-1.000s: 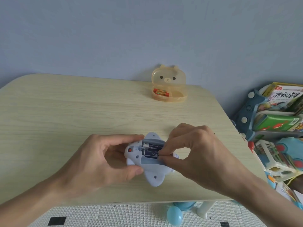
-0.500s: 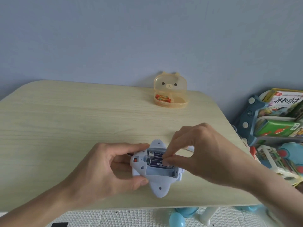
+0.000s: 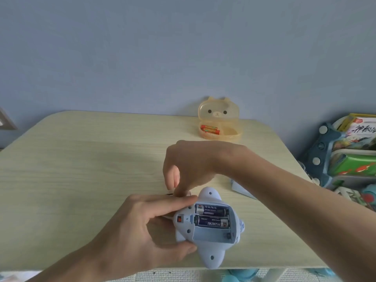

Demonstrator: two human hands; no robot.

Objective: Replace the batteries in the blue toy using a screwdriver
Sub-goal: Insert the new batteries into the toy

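Soft, even daylight fills the scene, fairly bright and without glare. A faint, diffuse shadow lies on the table (image 3: 81, 159) to the left of the right hand (image 3: 189, 165), so the light seems to come from the right. The wide-angle lens bends the table's far edge, and detail softens towards the frame's corners.

A pale wood-grain counter (image 3: 81, 169) with rounded far corners stands against a plain grey-blue wall (image 3: 162, 47). To its right, a blue plastic storage rack (image 3: 317, 151) holds colourful children's books (image 3: 358, 135) and a green box (image 3: 354, 165). Below the near edge lies a white foam floor mat (image 3: 173, 275), with a turquoise rounded object (image 3: 240, 276) partly visible. A framed edge (image 3: 5, 121) appears at far left.
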